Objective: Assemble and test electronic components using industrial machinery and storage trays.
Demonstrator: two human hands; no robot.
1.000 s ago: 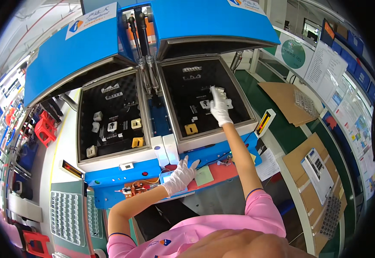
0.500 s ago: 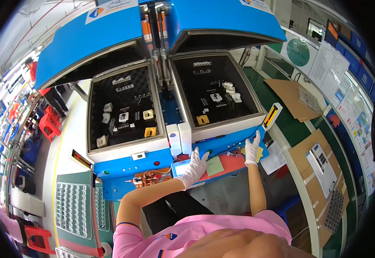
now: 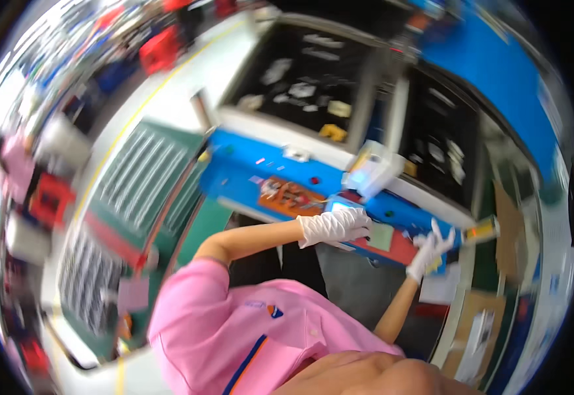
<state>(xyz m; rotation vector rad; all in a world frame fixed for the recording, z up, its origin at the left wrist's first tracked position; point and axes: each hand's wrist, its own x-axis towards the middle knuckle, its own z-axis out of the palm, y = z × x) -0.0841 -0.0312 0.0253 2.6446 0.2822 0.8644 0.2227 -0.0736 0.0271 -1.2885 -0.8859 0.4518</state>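
Note:
My left hand (image 3: 335,226), in a white glove, is over the front ledge of a blue machine (image 3: 231,161), beside a small lit screen (image 3: 341,206). Its fingers bend downward and their tips are partly hidden, so I cannot make out whether anything is in them. A pale green pad (image 3: 381,237) lies just right of it on a red mat (image 3: 400,246). My right hand (image 3: 429,251), also gloved, has its fingers spread at the mat's right end, above a yellow slip (image 3: 437,265). Behind are two dark foam-lined chambers, the left one (image 3: 293,56) and the right one (image 3: 431,125), holding small white and yellow blocks.
Orange fixtures (image 3: 287,195) sit on the ledge to the left. A white housing (image 3: 371,172) juts out between the chambers. Clear trays (image 3: 145,178) lie on a green table at left. A blue lid (image 3: 497,72) stands raised at right. Cardboard (image 3: 474,326) lies lower right.
The view has swung left and blurred, so the machine sits further right and tilted. My left hand's fingers, spread before, are now bent downward. My right hand's fingers have fanned out.

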